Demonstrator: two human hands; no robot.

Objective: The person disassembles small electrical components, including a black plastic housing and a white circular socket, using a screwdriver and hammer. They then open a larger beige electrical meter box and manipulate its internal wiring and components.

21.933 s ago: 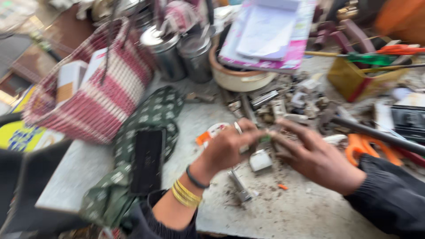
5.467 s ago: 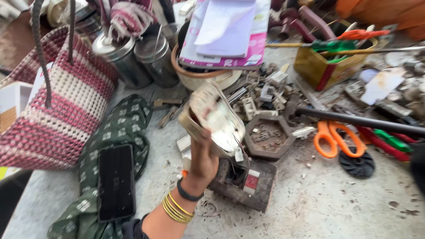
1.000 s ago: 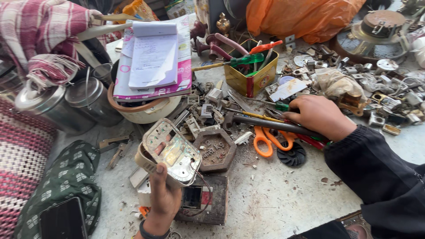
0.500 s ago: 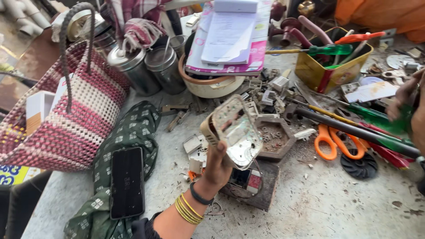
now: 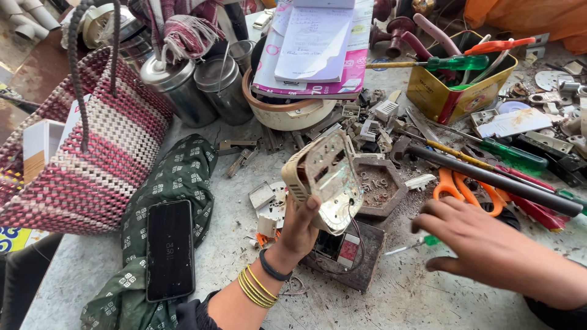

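- The left hand (image 5: 298, 229), gold bangles and a dark band at its wrist, is closed around the lower end of a cream-coloured appliance housing (image 5: 324, 180), thumb up along its edge, holding it tilted off the table with its shiny metal inside facing up
- That housing hangs just above a dark square base plate (image 5: 348, 256) lying flat on the table, which carries a small red part
- The right hand (image 5: 483, 247) hovers palm down, fingers loosely spread and holding nothing, over the gritty table (image 5: 428, 299); just beyond its fingertips lies a small screwdriver with a green handle (image 5: 416, 245), whether touched I cannot tell
- Behind that hand, orange-handled scissors (image 5: 455, 186) lie under a long black rod (image 5: 501, 182)
- A hexagonal dirty tray (image 5: 379, 186) sits just behind the housing
- Farther back, a yellow tin (image 5: 455, 98) holds tools, and a round bowl (image 5: 281, 113) has a pink notebook with papers (image 5: 318, 46) on top
- To the left, a black phone (image 5: 170, 249) lies on a green patterned cloth (image 5: 177, 177), beside a red-and-white woven basket (image 5: 92, 159)
- Two steel canisters (image 5: 195, 85) stand behind the cloth
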